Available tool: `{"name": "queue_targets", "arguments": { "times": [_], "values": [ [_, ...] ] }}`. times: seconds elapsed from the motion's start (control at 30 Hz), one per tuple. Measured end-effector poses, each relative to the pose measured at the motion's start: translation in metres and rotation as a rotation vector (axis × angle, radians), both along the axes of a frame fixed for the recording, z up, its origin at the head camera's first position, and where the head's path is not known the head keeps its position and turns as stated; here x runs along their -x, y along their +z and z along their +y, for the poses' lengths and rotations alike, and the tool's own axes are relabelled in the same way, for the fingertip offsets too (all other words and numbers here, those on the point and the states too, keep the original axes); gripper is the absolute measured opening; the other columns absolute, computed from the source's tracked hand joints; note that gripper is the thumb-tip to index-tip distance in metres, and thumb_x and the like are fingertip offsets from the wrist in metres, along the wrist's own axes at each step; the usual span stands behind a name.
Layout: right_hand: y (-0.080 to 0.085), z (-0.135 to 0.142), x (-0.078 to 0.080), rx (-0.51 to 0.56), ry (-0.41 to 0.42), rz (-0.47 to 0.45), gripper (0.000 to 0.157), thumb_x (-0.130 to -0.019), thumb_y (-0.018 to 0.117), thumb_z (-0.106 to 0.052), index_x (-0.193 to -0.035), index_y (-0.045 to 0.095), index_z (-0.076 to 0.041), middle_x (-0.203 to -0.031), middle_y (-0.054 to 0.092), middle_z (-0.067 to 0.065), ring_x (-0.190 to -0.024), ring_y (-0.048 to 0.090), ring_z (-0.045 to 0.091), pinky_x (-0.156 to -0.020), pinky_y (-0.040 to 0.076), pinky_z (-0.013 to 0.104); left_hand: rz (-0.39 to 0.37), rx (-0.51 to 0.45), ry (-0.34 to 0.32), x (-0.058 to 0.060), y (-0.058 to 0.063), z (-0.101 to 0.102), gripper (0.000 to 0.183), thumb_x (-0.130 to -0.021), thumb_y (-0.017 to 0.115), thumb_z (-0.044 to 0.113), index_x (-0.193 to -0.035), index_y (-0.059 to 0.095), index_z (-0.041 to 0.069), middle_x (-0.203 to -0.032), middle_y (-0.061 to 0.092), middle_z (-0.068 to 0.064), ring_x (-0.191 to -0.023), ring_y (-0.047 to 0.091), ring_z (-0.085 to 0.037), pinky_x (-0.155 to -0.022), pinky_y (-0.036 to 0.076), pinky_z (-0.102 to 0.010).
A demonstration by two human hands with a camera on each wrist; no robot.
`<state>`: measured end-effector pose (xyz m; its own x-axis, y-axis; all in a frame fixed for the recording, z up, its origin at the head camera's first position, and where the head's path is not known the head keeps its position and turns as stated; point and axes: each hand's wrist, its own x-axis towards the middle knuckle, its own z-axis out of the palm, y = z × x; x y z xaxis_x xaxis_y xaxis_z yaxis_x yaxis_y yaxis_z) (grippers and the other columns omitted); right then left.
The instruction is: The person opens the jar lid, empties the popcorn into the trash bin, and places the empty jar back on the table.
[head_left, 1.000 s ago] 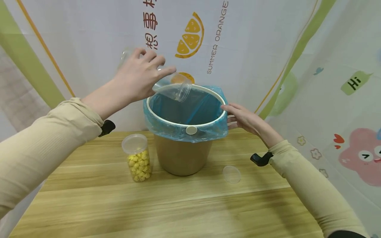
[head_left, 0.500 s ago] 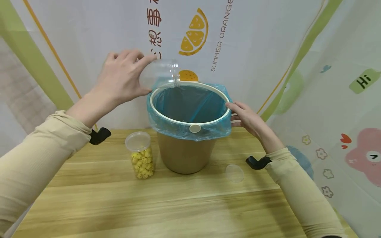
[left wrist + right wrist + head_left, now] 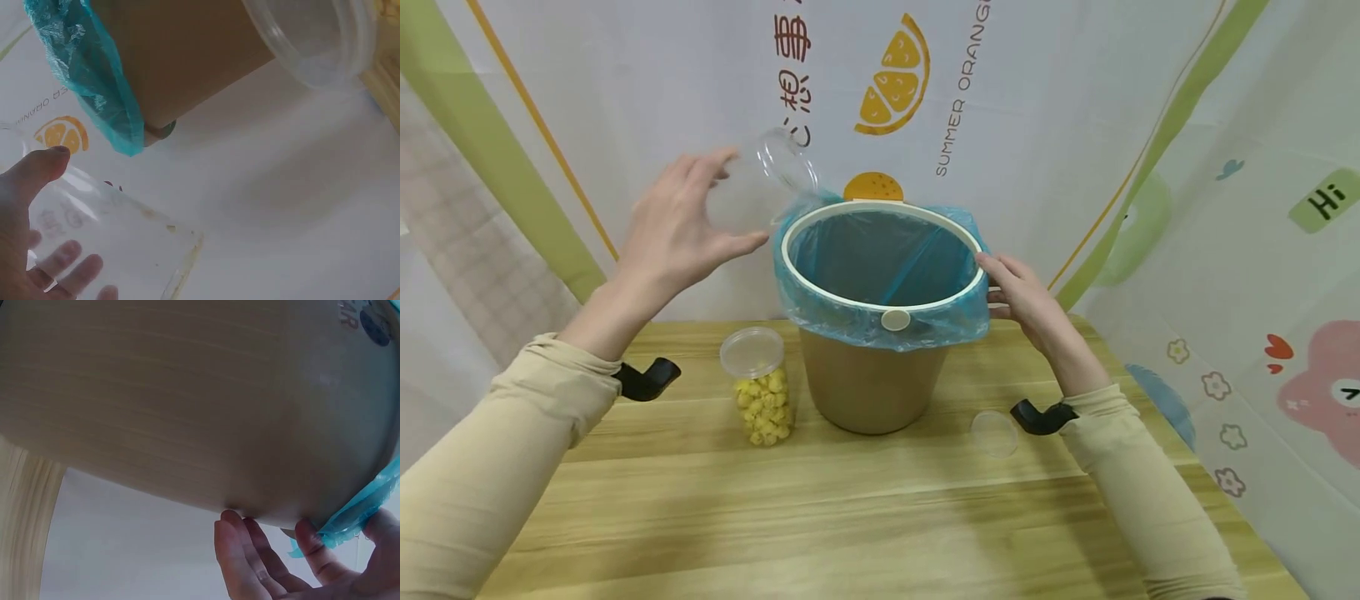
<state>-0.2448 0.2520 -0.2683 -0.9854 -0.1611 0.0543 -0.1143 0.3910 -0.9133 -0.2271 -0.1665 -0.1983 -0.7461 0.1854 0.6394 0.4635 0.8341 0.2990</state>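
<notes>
My left hand (image 3: pixel 666 221) grips a clear plastic jar (image 3: pixel 756 187) in the air left of the trash bin (image 3: pixel 872 383). The jar leans, its mouth pointing up and right; only a few crumbs cling inside near its bottom in the left wrist view, where fingers and thumb (image 3: pixel 40 169) wrap it. My right hand (image 3: pixel 1026 300) holds the bin's right side, thumb on the white rim ring (image 3: pixel 887 307) and fingers (image 3: pixel 240 550) against the wall below. A blue trash bag (image 3: pixel 820 312) lines the bin and hangs over its edge.
A lidded jar of yellow popcorn (image 3: pixel 765 408) stands on the wooden table (image 3: pixel 820 517), just left of the bin. To the bin's right a clear round lid (image 3: pixel 994 434) lies flat. A printed white curtain (image 3: pixel 1030 100) hangs close behind.
My left hand has drawn the jar left from over the bin's opening and turned its mouth from downward to upward. My right hand has stayed on the bin's rim.
</notes>
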Motion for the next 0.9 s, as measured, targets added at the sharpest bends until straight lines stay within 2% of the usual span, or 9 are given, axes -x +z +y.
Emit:
{"name": "queue_targets", "arguments": {
  "times": [0.2, 0.47, 0.63, 0.73, 0.9],
  "values": [
    [-0.004, -0.004, -0.003, 0.020, -0.035, 0.023, 0.061, -0.104, 0.040, -0.061, -0.136, 0.052, -0.011, -0.114, 0.061, 0.001, -0.097, 0.069, 0.010, -0.086, 0.060, 0.027, -0.015, -0.140, -0.027, 0.002, -0.016, -0.010, 0.094, -0.077, 0.089, 0.029, -0.156, 0.040, 0.017, -0.140, 0.060, -0.018, -0.129, 0.056, -0.040, -0.107, 0.042, -0.062],
    [-0.014, -0.008, -0.011, 0.079, -0.065, 0.084, 0.055, -0.106, 0.038, -0.058, -0.130, 0.054, -0.011, -0.111, 0.062, 0.000, -0.095, 0.069, 0.010, -0.083, 0.059, 0.025, -0.060, -0.286, 0.008, 0.004, -0.042, -0.021, 0.096, -0.076, 0.090, 0.030, -0.156, 0.039, 0.016, -0.138, 0.060, -0.018, -0.128, 0.059, -0.039, -0.106, 0.046, -0.058],
    [-0.022, -0.010, -0.019, 0.103, -0.103, 0.109, 0.056, -0.106, 0.037, -0.057, -0.134, 0.053, -0.011, -0.117, 0.060, 0.001, -0.101, 0.068, 0.011, -0.083, 0.058, 0.026, -0.101, -0.405, 0.001, 0.004, -0.065, -0.030, 0.092, -0.078, 0.089, 0.028, -0.153, 0.039, 0.012, -0.139, 0.059, -0.020, -0.130, 0.058, -0.040, -0.112, 0.045, -0.057],
    [-0.027, -0.012, -0.023, 0.113, -0.130, 0.124, 0.057, -0.106, 0.038, -0.057, -0.134, 0.054, -0.011, -0.120, 0.059, 0.003, -0.105, 0.067, 0.013, -0.084, 0.059, 0.025, -0.135, -0.463, 0.010, 0.004, -0.080, -0.034, 0.089, -0.079, 0.088, 0.028, -0.151, 0.039, 0.011, -0.139, 0.058, -0.019, -0.131, 0.057, -0.036, -0.113, 0.045, -0.055],
    [-0.036, -0.012, -0.030, 0.142, -0.168, 0.146, 0.045, -0.106, 0.040, -0.055, -0.121, 0.056, -0.015, -0.120, 0.058, 0.001, -0.104, 0.065, 0.012, -0.083, 0.059, 0.024, -0.178, -0.514, 0.025, 0.004, -0.102, -0.041, 0.089, -0.080, 0.087, 0.029, -0.151, 0.036, 0.011, -0.142, 0.054, -0.016, -0.132, 0.055, -0.031, -0.115, 0.044, -0.054]
  ]
}}
